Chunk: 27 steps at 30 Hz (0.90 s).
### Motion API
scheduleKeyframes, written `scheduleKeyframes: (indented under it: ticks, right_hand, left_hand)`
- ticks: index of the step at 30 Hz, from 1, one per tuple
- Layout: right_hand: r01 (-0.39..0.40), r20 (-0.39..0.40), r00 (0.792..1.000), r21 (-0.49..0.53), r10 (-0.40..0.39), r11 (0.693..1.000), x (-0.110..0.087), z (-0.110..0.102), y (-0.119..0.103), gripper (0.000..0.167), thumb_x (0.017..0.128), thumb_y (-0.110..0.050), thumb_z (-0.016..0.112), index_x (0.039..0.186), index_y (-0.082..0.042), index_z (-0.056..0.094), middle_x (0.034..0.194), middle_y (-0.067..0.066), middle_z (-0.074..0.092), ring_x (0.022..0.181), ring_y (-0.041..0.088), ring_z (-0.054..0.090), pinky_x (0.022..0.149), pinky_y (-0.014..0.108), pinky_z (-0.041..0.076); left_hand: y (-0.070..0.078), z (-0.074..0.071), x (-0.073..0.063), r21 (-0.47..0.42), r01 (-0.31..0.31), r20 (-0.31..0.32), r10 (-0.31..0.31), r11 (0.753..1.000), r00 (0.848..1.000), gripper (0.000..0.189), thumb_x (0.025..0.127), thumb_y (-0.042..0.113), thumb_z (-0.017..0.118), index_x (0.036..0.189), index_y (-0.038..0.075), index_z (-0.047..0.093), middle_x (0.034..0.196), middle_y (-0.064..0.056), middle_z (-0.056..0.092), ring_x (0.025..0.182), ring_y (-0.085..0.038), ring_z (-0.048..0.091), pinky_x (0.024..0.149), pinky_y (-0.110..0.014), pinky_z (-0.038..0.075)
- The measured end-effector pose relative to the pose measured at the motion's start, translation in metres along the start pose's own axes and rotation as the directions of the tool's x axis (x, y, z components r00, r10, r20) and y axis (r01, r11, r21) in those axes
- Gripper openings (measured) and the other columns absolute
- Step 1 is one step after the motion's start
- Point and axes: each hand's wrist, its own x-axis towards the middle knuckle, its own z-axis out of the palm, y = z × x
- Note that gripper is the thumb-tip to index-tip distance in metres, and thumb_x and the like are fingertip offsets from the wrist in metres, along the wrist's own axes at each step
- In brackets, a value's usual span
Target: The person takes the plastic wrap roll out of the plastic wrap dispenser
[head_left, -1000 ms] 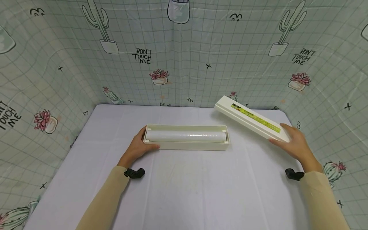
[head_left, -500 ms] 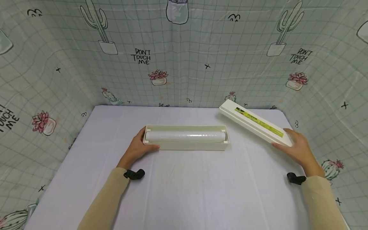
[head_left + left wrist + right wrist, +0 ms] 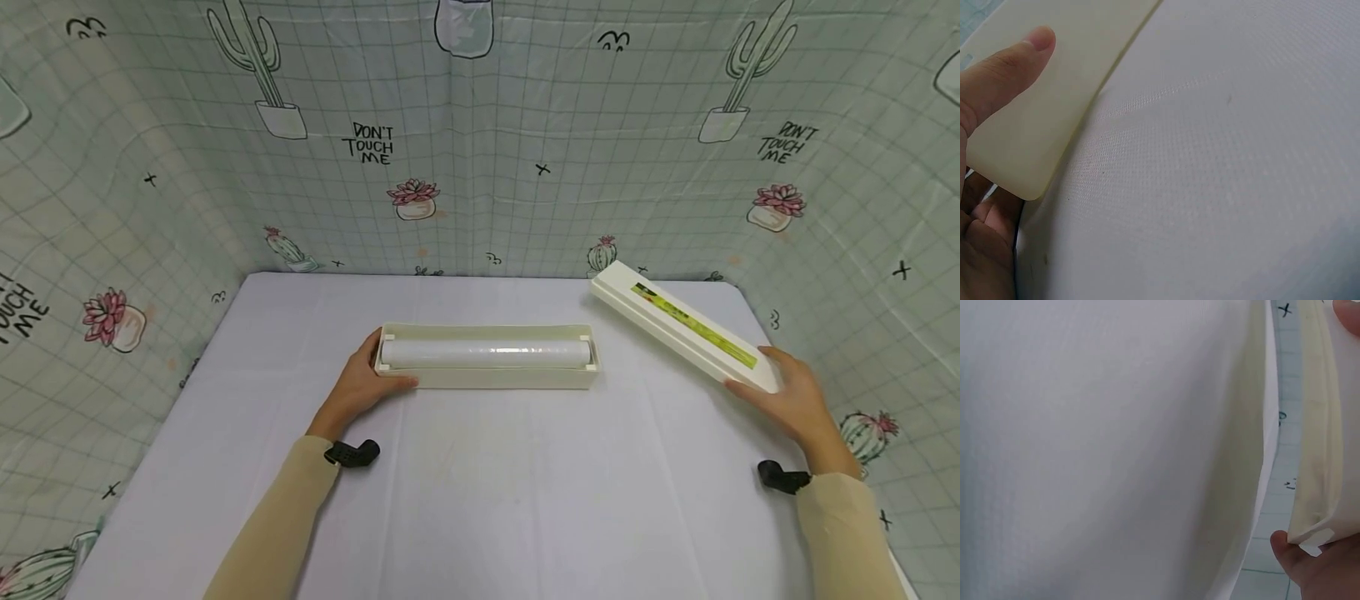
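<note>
Gripping the left end of the uncovered box [image 3: 495, 381], the left hand [image 3: 358, 388] has its thumb on the near wall; we see the shiny white roll [image 3: 480, 353] lying lengthwise inside, at about the middle of the table [image 3: 495, 492]. To the right, the right hand [image 3: 791, 406] pinches the long lid [image 3: 666, 330] by its near right end alone, label [image 3: 693, 325] upward. That one-ended hold worries us most: should the fingers slacken, we think the far left end would droop or twist the lid loose. Swung farther, its tip could brush the backdrop [image 3: 495, 221]; set down across the right edge, it could tip off. We also judge that tilting the box might shift the roll, since nothing covers it.
</note>
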Motion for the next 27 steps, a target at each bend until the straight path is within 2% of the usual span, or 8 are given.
scheduleKeyframes:
  ticks: [6,11,21,27]
  right_hand:
    - [-0.015,-0.021,1.000,-0.012,0.015,1.000,-0.003,0.001,0.007,0.092,0.090,-0.044,0.076,0.154,0.008,0.035,0.151,0.043,0.035,0.131,0.058,0.033,0.099,0.070,0.026]
    - [-0.047,-0.008,0.999,-0.025,0.047,0.999,-0.008,0.001,0.010,0.095,0.092,-0.047,0.072,0.157,0.008,0.029,0.153,0.043,0.030,0.133,0.060,0.030,0.102,0.073,0.025]
    - [-0.053,-0.011,0.999,-0.049,0.053,0.997,-0.016,0.000,0.016,0.096,0.095,-0.048,0.070,0.157,0.011,0.025,0.146,0.047,0.032,0.124,0.058,0.033,0.091,0.069,0.030]
    - [-0.067,-0.004,0.998,-0.052,0.066,0.996,-0.018,-0.001,0.019,0.096,0.096,-0.049,0.068,0.157,0.011,0.024,0.144,0.048,0.032,0.123,0.061,0.028,0.089,0.069,0.028]
  left_hand:
    - [0.001,-0.001,0.001,0.012,-0.006,-0.007,0.006,1.000,1.000,0.114,0.079,0.027,0.092,0.166,0.017,0.018,0.156,-0.014,0.044,0.135,-0.034,0.049,0.114,-0.053,0.039]
    - [0.002,-0.001,0.000,0.016,-0.007,-0.004,0.007,1.000,1.000,0.114,0.080,0.028,0.091,0.166,0.016,0.017,0.155,-0.015,0.045,0.133,-0.034,0.050,0.113,-0.052,0.039]
    - [0.000,0.000,0.000,-0.011,-0.018,0.001,0.018,1.000,1.000,0.111,0.080,0.024,0.091,0.166,0.018,0.020,0.152,-0.015,0.047,0.131,-0.034,0.051,0.111,-0.052,0.040]
    - [0.002,0.001,-0.002,-0.046,-0.020,0.011,0.020,0.999,1.000,0.111,0.082,0.018,0.090,0.166,0.018,0.017,0.154,-0.016,0.044,0.134,-0.036,0.048,0.113,-0.054,0.038]
